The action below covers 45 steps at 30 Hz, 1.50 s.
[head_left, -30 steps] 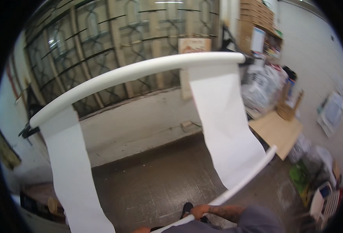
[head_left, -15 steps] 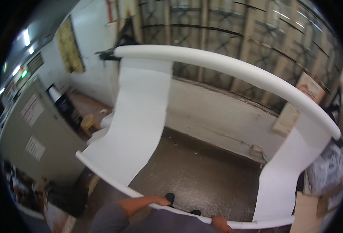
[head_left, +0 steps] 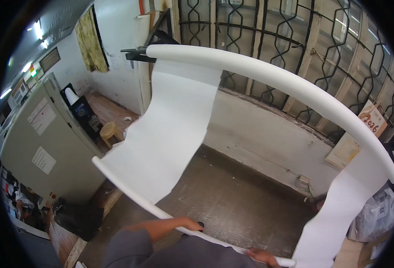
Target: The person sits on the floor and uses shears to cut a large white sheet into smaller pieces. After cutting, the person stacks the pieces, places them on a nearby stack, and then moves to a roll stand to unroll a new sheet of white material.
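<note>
In front of my body I hold a long white tube [head_left: 125, 187] that runs across the lower part of the view. My left hand [head_left: 189, 224] closes on its middle stretch, and my right hand [head_left: 262, 256] grips it further right, near the right strip. A thicker white roll [head_left: 268, 73] is mounted across the far side, by the window. Two wide white sheet strips span from this roll to my tube, one left [head_left: 174, 129] and one right [head_left: 335, 214]. Both strips sag and curve, with an open gap between them. My fingers' undersides are hidden.
A grey-green cabinet [head_left: 49, 152] stands at left, with a wooden stool [head_left: 111, 132] behind it. A black bag [head_left: 78, 219] lies below. Wrapped plastic packages [head_left: 377, 216] sit at right. A barred window [head_left: 277, 31] and low wall [head_left: 259, 129] close off the far side.
The view has shifted, so the room sits further right in it. The tube's left end has risen slightly away from me, and the left strip sags more. Both hands keep their hold.
</note>
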Each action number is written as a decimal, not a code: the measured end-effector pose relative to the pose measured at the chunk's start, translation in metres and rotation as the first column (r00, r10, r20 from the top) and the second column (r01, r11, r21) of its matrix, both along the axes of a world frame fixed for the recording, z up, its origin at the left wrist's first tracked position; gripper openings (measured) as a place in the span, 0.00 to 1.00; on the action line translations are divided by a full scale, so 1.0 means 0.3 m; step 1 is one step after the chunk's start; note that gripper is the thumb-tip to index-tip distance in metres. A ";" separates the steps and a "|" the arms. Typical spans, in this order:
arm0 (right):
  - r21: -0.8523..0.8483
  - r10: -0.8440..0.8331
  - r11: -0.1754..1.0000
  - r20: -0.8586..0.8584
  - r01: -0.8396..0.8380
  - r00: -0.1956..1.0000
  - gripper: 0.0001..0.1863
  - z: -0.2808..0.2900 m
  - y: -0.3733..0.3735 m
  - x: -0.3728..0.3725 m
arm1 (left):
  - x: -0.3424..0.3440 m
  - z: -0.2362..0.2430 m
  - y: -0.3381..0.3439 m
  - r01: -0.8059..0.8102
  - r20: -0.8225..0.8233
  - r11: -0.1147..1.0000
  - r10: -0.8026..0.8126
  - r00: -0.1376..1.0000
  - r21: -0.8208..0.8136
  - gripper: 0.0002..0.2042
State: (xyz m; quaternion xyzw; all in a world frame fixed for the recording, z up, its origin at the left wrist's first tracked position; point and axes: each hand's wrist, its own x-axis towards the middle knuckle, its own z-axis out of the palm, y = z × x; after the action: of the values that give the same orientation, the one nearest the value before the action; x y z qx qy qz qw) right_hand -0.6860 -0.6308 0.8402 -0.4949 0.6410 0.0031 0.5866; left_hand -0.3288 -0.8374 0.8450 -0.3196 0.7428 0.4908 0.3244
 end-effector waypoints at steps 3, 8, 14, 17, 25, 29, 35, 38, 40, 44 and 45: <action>0.050 0.154 0.988 -0.410 -0.146 0.899 0.42 -0.007 -0.040 0.031 | -0.011 -0.011 -0.028 0.037 0.059 0.997 -0.033 0.998 -0.064 0.30; 0.054 0.037 0.998 -0.323 -0.021 0.946 0.44 -0.061 -0.074 0.001 | -0.049 0.002 -0.062 0.071 0.140 0.980 -0.045 0.989 -0.188 0.32; 0.218 -0.171 0.948 -0.265 0.232 0.949 0.45 -0.096 -0.051 -0.062 | -0.092 0.025 -0.103 0.107 0.176 0.982 -0.079 0.981 -0.154 0.31; 0.101 0.119 0.992 -0.459 -0.082 0.881 0.48 -0.178 -0.028 -0.086 | -0.087 0.033 -0.099 -0.142 0.256 0.988 0.122 0.959 0.059 0.30; 0.063 0.055 0.998 -0.490 -0.028 0.870 0.48 -0.432 -0.001 -0.139 | -0.082 -0.003 -0.064 -0.006 0.100 0.987 0.023 0.995 -0.164 0.32; 0.095 -0.132 0.980 -0.351 0.175 0.927 0.47 -0.239 -0.009 -0.104 | -0.086 -0.037 -0.074 0.014 0.138 0.972 0.019 0.990 -0.233 0.30; 0.137 0.086 0.990 -0.354 -0.040 0.931 0.47 -0.029 -0.060 -0.096 | -0.068 -0.014 -0.110 0.048 0.045 0.956 -0.037 0.998 -0.290 0.29; 0.208 -0.104 0.968 -0.170 0.139 0.980 0.48 -0.017 -0.064 -0.117 | -0.014 0.046 -0.082 0.099 0.010 0.876 -0.108 0.994 -0.471 0.29; 0.202 -0.067 0.974 -0.150 0.097 0.986 0.50 -0.018 -0.063 -0.114 | 0.056 0.079 -0.108 0.194 0.036 0.847 -0.204 0.978 -0.495 0.27; 0.333 -0.105 0.937 -0.026 0.108 0.994 0.47 -0.011 -0.068 -0.064 | 0.126 0.056 -0.174 0.361 0.140 0.822 -0.334 0.932 -0.441 0.22; 0.267 -0.071 0.956 -0.184 0.119 0.980 0.46 -0.010 -0.065 -0.048 | 0.130 0.023 -0.188 0.383 0.128 0.835 -0.363 0.923 -0.394 0.23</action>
State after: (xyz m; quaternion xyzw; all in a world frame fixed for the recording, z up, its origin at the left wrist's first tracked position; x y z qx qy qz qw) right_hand -0.7005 -0.6503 0.8370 -0.3746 0.7057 0.1072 0.5918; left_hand -0.2897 -0.8938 0.8520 -0.2413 0.8693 0.2427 0.3567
